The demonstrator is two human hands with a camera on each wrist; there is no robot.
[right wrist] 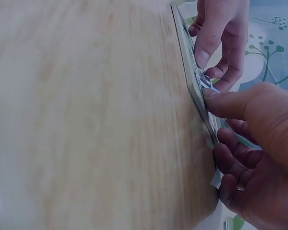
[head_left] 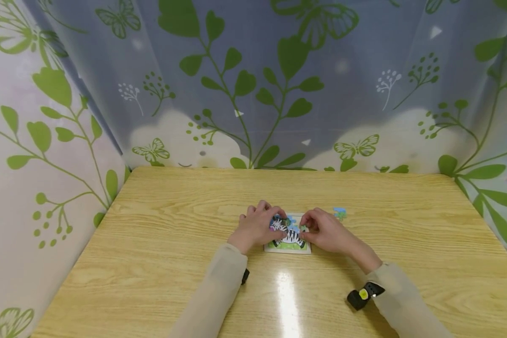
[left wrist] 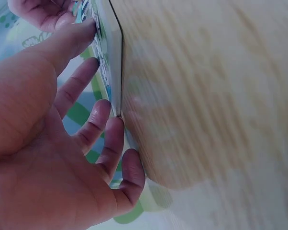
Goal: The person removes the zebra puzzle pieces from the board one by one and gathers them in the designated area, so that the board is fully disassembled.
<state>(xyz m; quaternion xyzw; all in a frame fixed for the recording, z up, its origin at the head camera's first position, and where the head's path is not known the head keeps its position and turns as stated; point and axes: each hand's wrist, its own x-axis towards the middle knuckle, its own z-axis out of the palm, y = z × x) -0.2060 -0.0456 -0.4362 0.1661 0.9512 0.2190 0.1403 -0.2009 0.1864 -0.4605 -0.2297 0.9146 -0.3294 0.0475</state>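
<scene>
A zebra jigsaw puzzle [head_left: 288,246] in a pale frame lies flat on the wooden table between both hands. Its picture has a striped zebra over green ground, with blue pieces near the top. The left hand [head_left: 257,226] reaches over the left side, thumb and forefinger touching the zebra and the other fingers spread by the frame's edge. At the right side, the right hand [head_left: 324,230] pinches a small puzzle piece [head_left: 303,228] between thumb and forefinger, close over the board. Its remaining fingers [right wrist: 228,163] curl beside the frame. Fingers partly hide the picture.
Blue and green loose puzzle pieces [head_left: 340,213] lie on the table [head_left: 173,281] just beyond the right hand. A leaf-patterned curtain [head_left: 253,94] rises behind the table's far edge. A black strap [head_left: 365,295] is on the right wrist.
</scene>
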